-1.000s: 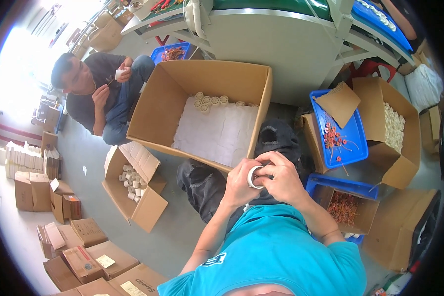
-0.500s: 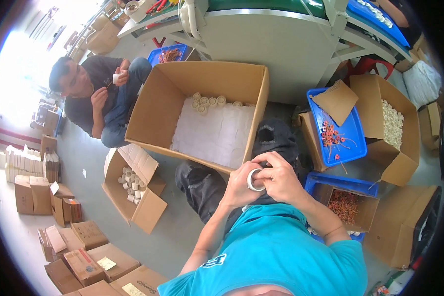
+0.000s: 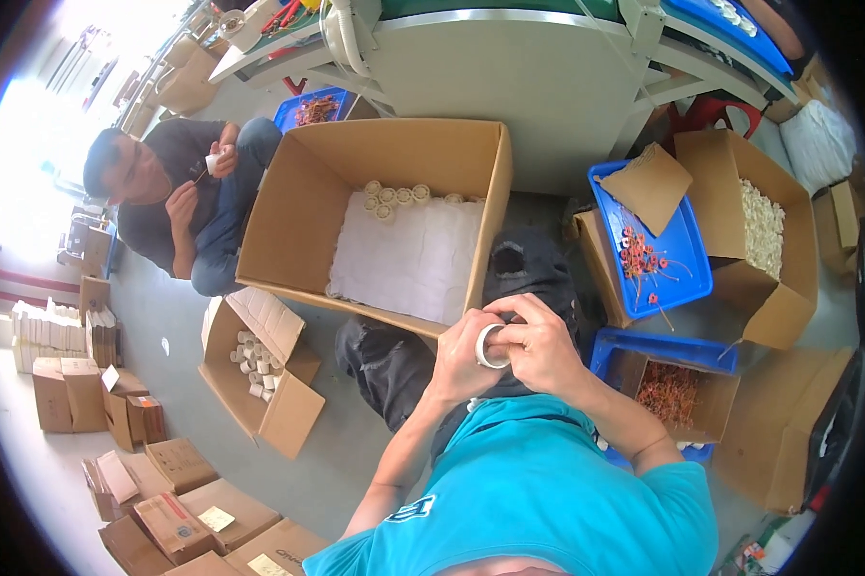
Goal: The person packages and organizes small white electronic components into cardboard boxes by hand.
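A white hollow cylinder [image 3: 484,356] is held in front of my lap, its round open end facing up toward me. My left hand [image 3: 458,357] is closed around its side. The fingers of my right hand [image 3: 546,342] bend in over the opening, and what their tips touch inside is hidden. Just beyond my hands stands a large open cardboard box [image 3: 293,206]. In it, several round cream-coloured parts [image 3: 404,196] sit in a cluster near the far side, on a white layer [image 3: 408,259].
On the left, a smaller carton [image 3: 229,384] holds white cylinders. A co-worker [image 3: 178,192] crouches beyond it with a similar white piece. To the right are a blue tray [image 3: 677,259] of red-wired parts, a box of red wires [image 3: 668,394] and a carton of white pieces [image 3: 764,230].
My view has shifted slightly. Both hands stay around the white cylinder, with only a small shift of the fingers. The co-worker's hands have moved a little.
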Demonstrator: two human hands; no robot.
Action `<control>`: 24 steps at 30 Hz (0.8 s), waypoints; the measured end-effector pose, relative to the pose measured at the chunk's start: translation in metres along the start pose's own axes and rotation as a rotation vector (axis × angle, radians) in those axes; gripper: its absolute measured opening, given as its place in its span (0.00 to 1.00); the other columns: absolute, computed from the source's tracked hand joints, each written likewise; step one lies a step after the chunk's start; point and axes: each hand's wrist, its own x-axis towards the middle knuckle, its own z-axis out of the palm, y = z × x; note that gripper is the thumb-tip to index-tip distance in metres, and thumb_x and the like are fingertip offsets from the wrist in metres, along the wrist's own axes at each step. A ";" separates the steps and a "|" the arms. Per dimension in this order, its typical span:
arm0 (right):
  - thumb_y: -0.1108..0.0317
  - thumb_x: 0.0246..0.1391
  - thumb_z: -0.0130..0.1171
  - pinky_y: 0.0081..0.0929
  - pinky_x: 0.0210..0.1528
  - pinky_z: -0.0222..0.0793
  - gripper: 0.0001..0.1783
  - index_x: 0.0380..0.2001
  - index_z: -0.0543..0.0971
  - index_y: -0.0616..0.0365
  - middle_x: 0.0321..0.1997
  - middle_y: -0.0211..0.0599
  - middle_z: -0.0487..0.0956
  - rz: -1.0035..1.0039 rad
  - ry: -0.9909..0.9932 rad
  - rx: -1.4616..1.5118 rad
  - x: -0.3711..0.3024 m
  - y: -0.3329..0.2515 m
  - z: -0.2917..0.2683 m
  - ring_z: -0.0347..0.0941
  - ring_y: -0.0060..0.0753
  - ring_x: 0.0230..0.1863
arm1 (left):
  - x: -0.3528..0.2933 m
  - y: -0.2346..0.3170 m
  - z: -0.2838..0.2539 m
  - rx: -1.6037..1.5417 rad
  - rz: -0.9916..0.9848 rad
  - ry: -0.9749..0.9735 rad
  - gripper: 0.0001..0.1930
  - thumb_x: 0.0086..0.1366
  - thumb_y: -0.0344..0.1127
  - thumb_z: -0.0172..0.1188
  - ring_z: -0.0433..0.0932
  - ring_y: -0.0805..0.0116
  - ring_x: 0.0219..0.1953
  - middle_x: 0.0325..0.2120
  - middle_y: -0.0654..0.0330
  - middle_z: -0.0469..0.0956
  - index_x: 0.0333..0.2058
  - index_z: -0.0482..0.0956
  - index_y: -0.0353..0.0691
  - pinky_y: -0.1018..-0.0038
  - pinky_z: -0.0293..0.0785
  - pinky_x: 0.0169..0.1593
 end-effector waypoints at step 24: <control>0.74 0.42 0.66 0.44 0.48 0.70 0.09 0.31 0.84 0.63 0.37 0.50 0.79 0.776 0.275 -0.778 -0.095 0.215 -0.150 0.74 0.52 0.43 | 0.431 -0.084 -0.032 0.213 0.239 0.275 0.37 0.48 0.44 0.77 0.81 0.60 0.42 0.45 0.52 0.79 0.53 0.72 0.34 0.67 0.75 0.47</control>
